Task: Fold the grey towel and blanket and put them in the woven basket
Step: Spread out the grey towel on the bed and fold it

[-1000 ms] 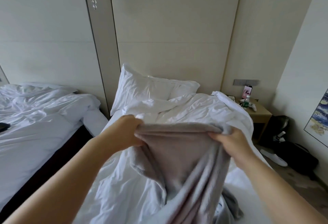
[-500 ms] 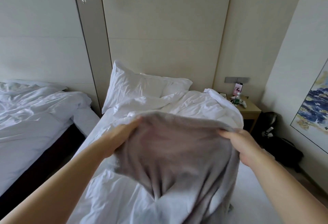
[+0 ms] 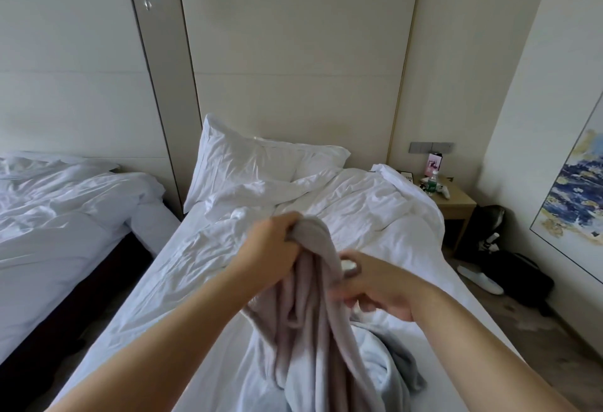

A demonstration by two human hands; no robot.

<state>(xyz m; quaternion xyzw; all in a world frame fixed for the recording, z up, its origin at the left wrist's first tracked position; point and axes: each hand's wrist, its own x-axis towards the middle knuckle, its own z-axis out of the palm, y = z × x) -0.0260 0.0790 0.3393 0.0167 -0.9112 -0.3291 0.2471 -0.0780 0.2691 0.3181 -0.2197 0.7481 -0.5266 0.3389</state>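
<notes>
Closest, over the near end of the bed (image 3: 182, 281): the low part of the towel (image 3: 303, 330), running down out of the picture. Just to its right, lying on the bed, a pale, crumpled blanket (image 3: 388, 369).

Higher up, over the middle of the bed: the left hand (image 3: 270, 245), fingers curled tight round the bunched top of the towel. Grey cloth hanging down from that fist in long folds.

Right hand (image 3: 378, 290) close by, a little lower, at the towel's right edge. Fingers curled, but too blurry to tell if pinching the cloth or not.

At the far end of the bed, a white pillow (image 3: 254, 163). Past the bed's far right corner, a small table (image 3: 456, 206) with a bottle (image 3: 432, 183) on top. Left of the bed, across a dark gap, the other bed (image 3: 65, 215).
</notes>
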